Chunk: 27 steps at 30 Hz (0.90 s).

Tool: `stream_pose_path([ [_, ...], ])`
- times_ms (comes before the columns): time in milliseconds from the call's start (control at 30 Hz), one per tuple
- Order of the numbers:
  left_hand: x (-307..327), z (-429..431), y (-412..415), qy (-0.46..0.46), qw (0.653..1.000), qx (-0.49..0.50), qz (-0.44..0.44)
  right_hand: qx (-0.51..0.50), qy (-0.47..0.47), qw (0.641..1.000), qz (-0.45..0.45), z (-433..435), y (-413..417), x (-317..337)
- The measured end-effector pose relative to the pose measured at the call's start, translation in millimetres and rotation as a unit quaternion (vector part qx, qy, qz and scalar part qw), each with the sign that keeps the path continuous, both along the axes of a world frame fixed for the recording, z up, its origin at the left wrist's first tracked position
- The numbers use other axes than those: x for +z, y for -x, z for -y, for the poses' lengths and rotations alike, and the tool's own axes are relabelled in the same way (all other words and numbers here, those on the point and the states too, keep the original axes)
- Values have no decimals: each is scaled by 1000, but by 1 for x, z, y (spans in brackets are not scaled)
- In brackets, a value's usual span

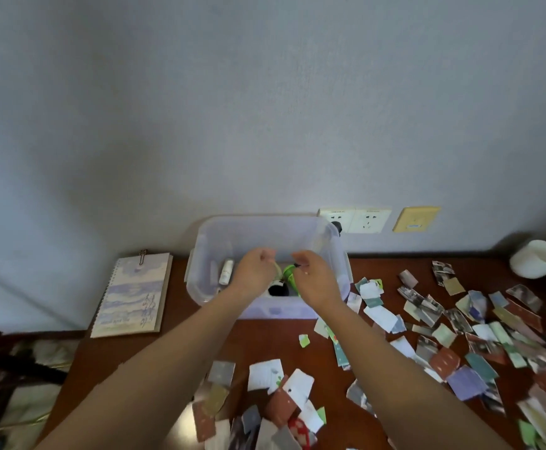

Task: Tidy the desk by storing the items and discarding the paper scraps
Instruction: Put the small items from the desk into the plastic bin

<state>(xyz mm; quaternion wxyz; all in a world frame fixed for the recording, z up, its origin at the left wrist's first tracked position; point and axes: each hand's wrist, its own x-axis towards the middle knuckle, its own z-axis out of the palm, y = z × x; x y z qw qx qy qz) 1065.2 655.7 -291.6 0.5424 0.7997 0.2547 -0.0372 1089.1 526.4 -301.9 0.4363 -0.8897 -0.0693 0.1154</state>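
We are in the storing step, our left hand and right hand both pinched on a green item over the clear bin; next we should release it inside, then clear the paper scraps littering the tabletop.

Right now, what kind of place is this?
Probably a home desk or craft corner set against a wall: a wooden desk strewn with cut paper scraps, a spiral notebook, a clear storage bin, and wall sockets just above the desktop.
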Motion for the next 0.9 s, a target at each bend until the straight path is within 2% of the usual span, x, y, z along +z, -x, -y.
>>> stream_pose_path([
  [100, 13, 7, 49, 48, 995, 35, 78, -21, -37, 998, 50, 17, 46, 15],
  [300, 23, 21, 108, 44, 990, 34, 130, -60, -45, 994, 82, 31, 95, 18],
  [500, -1, 35, 159, 42, 996, 1, 74, -31, -3, 999, 34, 54, 142, -3],
  [667, -35, 49, 195, 46, 999, -22, 17, -5, 47, 998, -45, 71, 170, -35],
  [900, -76, 64, 226, 40, 995, -54, -69, 27, 109, 989, -91, 84, 203, -71],
])
